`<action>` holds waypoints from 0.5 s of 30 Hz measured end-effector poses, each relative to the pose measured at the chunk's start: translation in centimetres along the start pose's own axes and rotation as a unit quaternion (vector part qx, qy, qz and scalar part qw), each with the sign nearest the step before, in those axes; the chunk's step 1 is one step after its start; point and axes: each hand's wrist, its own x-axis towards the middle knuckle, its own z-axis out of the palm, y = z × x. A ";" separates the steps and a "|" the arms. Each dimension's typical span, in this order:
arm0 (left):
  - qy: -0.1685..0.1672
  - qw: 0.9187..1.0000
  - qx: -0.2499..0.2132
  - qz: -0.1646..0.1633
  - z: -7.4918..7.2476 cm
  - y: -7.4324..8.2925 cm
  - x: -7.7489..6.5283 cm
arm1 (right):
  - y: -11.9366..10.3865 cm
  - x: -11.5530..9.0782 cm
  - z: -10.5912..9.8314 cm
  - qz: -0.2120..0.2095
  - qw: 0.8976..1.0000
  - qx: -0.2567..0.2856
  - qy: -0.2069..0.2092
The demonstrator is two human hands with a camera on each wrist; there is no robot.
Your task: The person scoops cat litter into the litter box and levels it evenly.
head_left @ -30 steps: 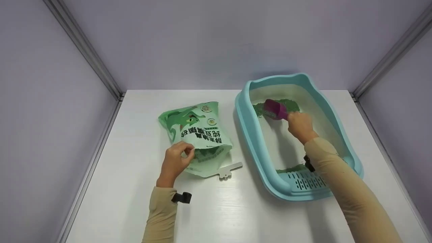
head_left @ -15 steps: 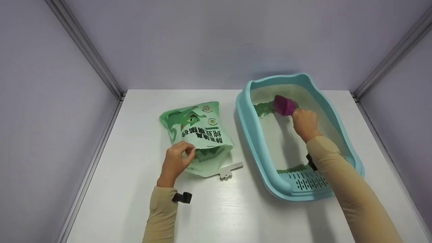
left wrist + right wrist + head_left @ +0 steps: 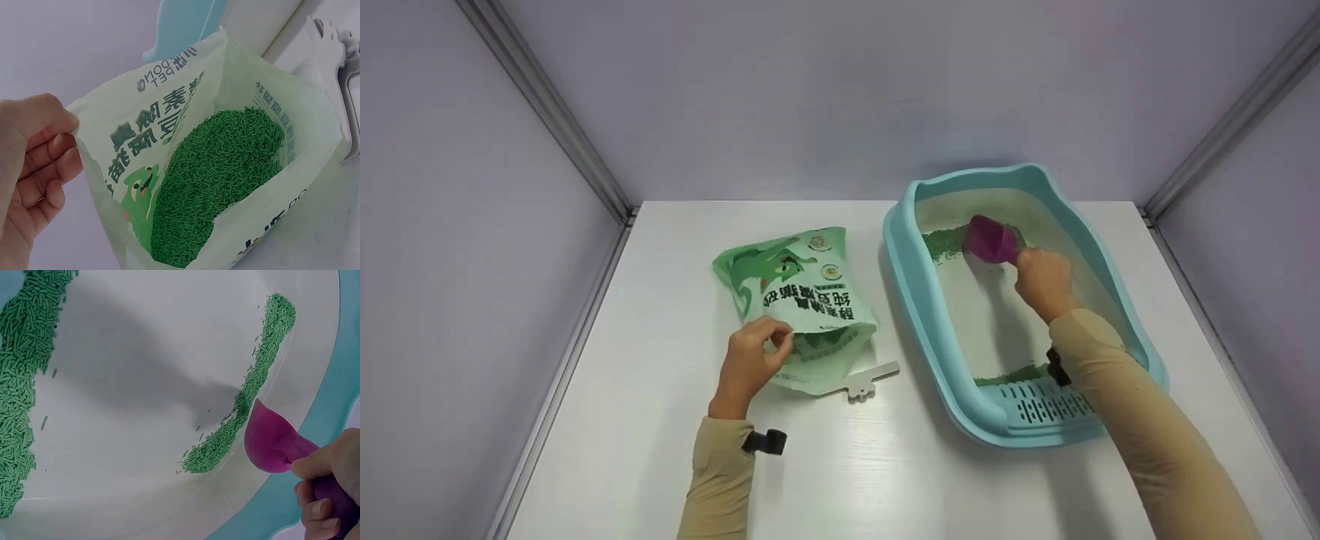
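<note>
My left hand pinches the rim of a light green cat litter bag that lies on the table with its mouth toward me. Green litter pellets fill much of the bag's inside in the left wrist view. The right hand grips a purple scoop by its handle, above the far end of a blue litter box. Tilted over, the scoop shows its outer side in the right wrist view. A band of pellets lies along the box floor near it.
A grey bag clip lies by the bag's mouth, left of the box. More pellets line the near end of the box, next to a slotted grate. Walls stand behind and at both sides of the white table.
The scoop has moved a little to the right and tipped over, and pellets seen in it a second ago no longer show. My left hand and the bag have stayed put.
</note>
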 end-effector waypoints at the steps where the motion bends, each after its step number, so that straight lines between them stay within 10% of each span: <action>1: -0.002 1.000 0.000 -0.001 0.0 0.0 0.0 | 0.1 -0.1 0.0 0.003 1.000 0.003 -0.002; 15: -0.008 1.000 -0.001 -0.008 0.0 0.0 -0.1 | -0.2 -1.2 -0.8 0.041 0.996 0.022 -0.082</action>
